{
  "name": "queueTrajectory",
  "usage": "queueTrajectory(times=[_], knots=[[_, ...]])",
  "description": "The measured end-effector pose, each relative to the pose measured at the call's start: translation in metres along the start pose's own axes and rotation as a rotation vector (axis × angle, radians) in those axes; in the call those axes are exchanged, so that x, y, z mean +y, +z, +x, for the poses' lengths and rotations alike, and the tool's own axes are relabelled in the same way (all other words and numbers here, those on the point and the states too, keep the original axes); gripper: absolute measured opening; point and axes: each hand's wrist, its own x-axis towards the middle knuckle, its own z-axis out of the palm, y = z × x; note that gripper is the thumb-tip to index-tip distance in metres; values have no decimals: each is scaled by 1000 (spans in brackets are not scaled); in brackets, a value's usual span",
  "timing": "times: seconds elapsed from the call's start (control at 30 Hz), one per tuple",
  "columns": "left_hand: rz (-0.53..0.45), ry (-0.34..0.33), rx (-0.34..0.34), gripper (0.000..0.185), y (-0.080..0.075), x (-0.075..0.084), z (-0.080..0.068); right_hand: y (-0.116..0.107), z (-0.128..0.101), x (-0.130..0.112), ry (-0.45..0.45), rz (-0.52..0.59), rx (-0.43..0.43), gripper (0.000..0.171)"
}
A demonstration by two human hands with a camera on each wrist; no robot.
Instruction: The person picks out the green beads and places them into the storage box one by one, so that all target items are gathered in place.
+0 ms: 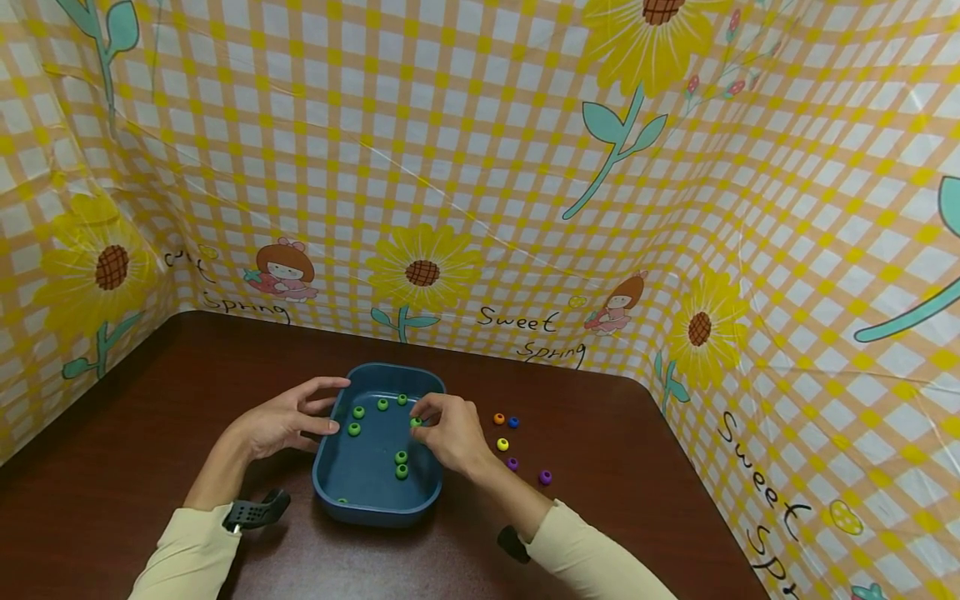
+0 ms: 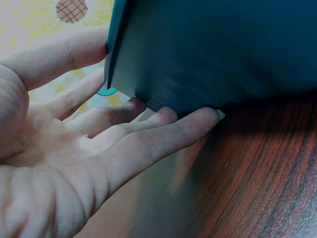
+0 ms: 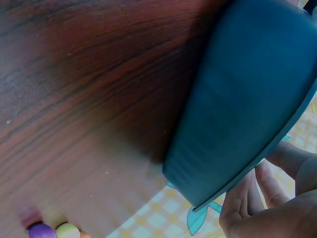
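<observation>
Brown table (image 1: 150, 417): right hand (image 1: 450, 433) fingers pinching half-hidden green bead (image 1: 415, 422), left hand (image 1: 281, 421) fingers spread.

The left hand (image 2: 74, 148) fills the lower left of the frame, palm up and open, its fingers (image 2: 163, 136) stretched toward the centre. The fingertips rest against the lower outer wall of the dark blue tray (image 2: 213, 49), which takes up the upper right. Brown wooden table (image 2: 267, 183) lies across the lower right. A checked sunflower cloth (image 2: 74, 12) shows at upper left.
</observation>
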Motion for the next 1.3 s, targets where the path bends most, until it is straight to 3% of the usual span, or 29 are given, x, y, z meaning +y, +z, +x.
queueTrajectory(times=[0.43,1.3], knots=[[7,2,2,81,-1,0,0,1,-2,1,34,10,-65,14],[16,4,3,80,0,0,-1,7,-5,6,26,8,-78,13]])
